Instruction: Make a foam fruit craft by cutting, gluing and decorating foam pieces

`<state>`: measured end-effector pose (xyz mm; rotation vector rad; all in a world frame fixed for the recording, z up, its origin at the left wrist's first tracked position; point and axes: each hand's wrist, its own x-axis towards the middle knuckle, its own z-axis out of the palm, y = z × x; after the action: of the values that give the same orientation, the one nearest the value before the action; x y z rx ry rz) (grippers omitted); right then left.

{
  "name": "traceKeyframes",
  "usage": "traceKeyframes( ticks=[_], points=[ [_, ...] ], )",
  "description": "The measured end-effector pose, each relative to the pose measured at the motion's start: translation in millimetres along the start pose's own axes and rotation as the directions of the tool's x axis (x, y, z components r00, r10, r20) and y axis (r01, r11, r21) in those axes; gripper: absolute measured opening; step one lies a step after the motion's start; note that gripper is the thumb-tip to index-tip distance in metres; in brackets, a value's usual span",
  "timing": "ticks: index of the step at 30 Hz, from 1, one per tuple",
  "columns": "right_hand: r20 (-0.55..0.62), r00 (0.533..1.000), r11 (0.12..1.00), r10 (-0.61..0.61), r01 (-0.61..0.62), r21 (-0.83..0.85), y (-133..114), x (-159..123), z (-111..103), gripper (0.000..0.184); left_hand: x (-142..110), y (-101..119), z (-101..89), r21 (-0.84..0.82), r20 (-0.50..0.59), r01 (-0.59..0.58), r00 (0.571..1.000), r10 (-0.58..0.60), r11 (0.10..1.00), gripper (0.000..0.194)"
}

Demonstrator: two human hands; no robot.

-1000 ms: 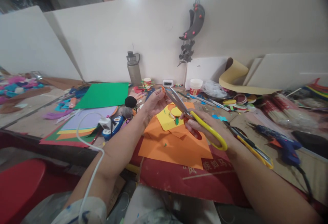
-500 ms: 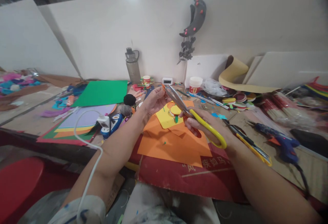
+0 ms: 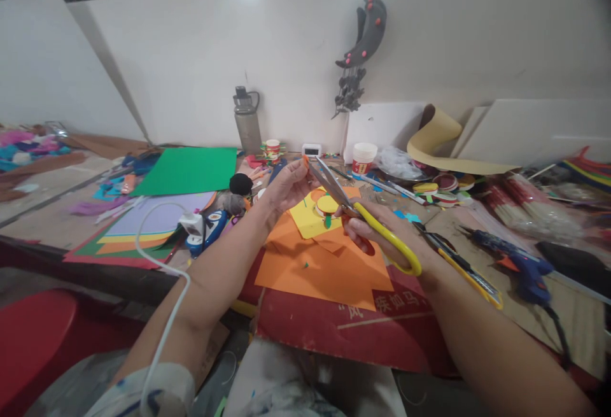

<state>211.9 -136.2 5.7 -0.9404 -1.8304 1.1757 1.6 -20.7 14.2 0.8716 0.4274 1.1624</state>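
Observation:
My right hand (image 3: 382, 239) grips yellow-handled scissors (image 3: 363, 216), blades pointing up and left. Its blade tips meet a tiny orange paper scrap (image 3: 304, 161) pinched in the fingers of my left hand (image 3: 286, 188). Both hands hover above a pile of orange paper sheets (image 3: 324, 267) with a yellow sheet (image 3: 308, 219) on top. A small round yellow-topped piece (image 3: 327, 205) sits on that yellow sheet, just under the blades.
A green sheet (image 3: 188, 170) and stacked coloured papers (image 3: 143, 226) lie left. A grey bottle (image 3: 247, 123) and a white cup (image 3: 363, 158) stand by the back wall. A blue glue gun (image 3: 515, 263) and a yellow cutter (image 3: 465, 267) lie right. A white cable (image 3: 162, 315) crosses my left arm.
Hands and scissors hold nearly the same pose; the camera view has shifted slightly.

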Motion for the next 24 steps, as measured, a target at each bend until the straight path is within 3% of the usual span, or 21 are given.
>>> traceKeyframes(
  ticks=[7, 24],
  points=[
    [-0.004, 1.000, 1.000, 0.012, -0.012, 0.008, -1.5, -0.2, -0.3, 0.046, 1.4, -0.9, -3.2, -0.004, 0.044, -0.021, 0.999, 0.021, 1.000, 0.025],
    [-0.008, 1.000, 1.000, -0.005, 0.005, -0.013, -7.0, 0.4, -0.6, 0.049, 1.4, -1.2, -3.7, 0.031, 0.034, -0.024, 0.999, 0.023, 0.999, 0.025]
  ],
)
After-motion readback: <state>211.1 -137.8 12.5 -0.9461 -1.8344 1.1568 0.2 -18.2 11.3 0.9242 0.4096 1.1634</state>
